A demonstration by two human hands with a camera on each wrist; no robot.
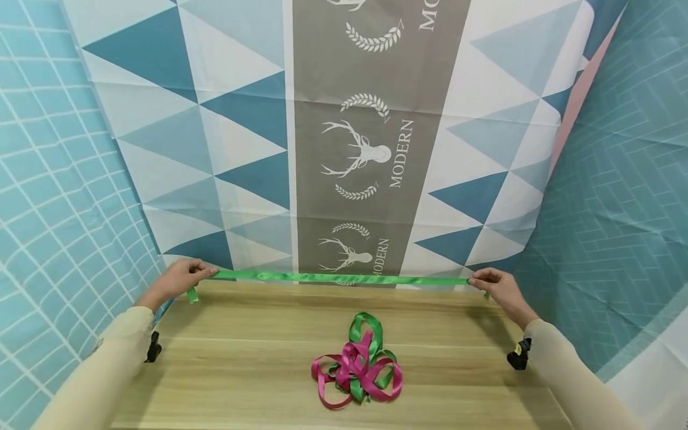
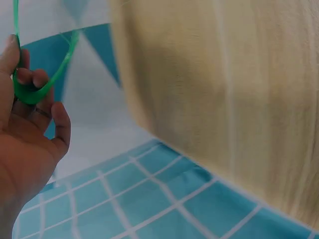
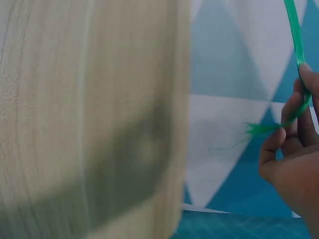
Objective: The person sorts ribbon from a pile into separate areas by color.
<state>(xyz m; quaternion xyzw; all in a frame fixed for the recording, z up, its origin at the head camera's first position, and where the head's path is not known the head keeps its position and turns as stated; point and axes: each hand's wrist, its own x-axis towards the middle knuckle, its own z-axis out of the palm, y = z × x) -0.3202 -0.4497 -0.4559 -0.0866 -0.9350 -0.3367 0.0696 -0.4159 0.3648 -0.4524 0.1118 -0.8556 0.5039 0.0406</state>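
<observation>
A green ribbon (image 1: pixel 333 278) is stretched nearly level between the two hands along the far edge of the table. My left hand (image 1: pixel 185 278) pinches it near one end, and a short tail hangs below the fingers. In the left wrist view the ribbon (image 2: pixel 30 94) loops through the curled fingers. My right hand (image 1: pixel 495 285) pinches the other end between thumb and fingers. Its frayed tip (image 3: pixel 259 129) sticks out past the fingers in the right wrist view. Nearer on the table lies a loose tangle of pink ribbon (image 1: pixel 352 358) and green ribbon (image 1: pixel 376 325).
The wood-grain table (image 1: pixel 242 358) spans the space below the hands. A patterned cloth (image 1: pixel 355 143) with triangles and deer heads hangs behind it. Blue tile-print cloth (image 1: pixel 48 179) stands at the left, a teal herringbone sheet (image 1: pixel 634 197) at the right. Black wrist devices (image 1: pixel 518 355) sit under the sleeves.
</observation>
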